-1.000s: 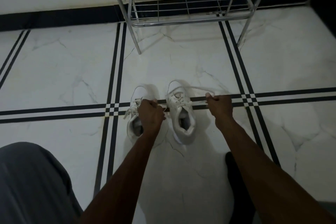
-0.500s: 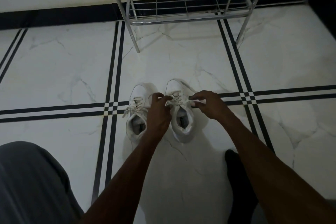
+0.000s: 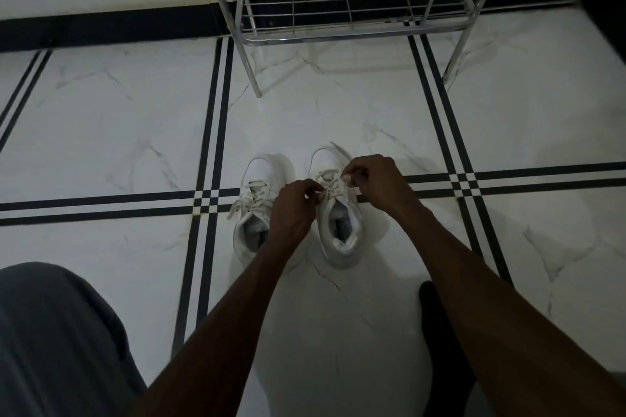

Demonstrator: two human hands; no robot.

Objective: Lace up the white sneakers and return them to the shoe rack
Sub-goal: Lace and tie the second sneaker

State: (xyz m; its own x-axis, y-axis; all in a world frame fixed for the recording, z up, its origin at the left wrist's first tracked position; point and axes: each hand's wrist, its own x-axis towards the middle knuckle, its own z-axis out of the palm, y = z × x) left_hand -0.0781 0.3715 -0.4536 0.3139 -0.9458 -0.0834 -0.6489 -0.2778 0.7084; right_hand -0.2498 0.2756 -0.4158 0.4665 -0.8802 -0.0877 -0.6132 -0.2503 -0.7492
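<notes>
White sneakers sit side by side on the marble floor (image 3: 135, 132), near the metal shoe rack (image 3: 342, 7). Over the right sneaker (image 3: 338, 223), the left hand (image 3: 291, 210) and right hand (image 3: 376, 183) each pinch its lace (image 3: 330, 184) with curled fingers; the left sneaker (image 3: 254, 206) lies untouched.

Two white sneakers stand side by side on the floor (image 3: 101, 132), toes pointing toward the shoe rack (image 3: 349, 3), heels toward the person. They sit on and just past the black double stripe that crosses the floor, well apart from the rack.

The left sneaker (image 3: 252, 206) is laced, and its lace ends trail loose over its left side onto the floor.

The right sneaker (image 3: 338, 223) is upright, its opening showing a dark insole label. Its laces (image 3: 330, 184) criss-cross the tongue.

The shoe rack is shiny metal tubing with a wire-grid lower shelf that holds no shoes, standing against the wall.
</notes>
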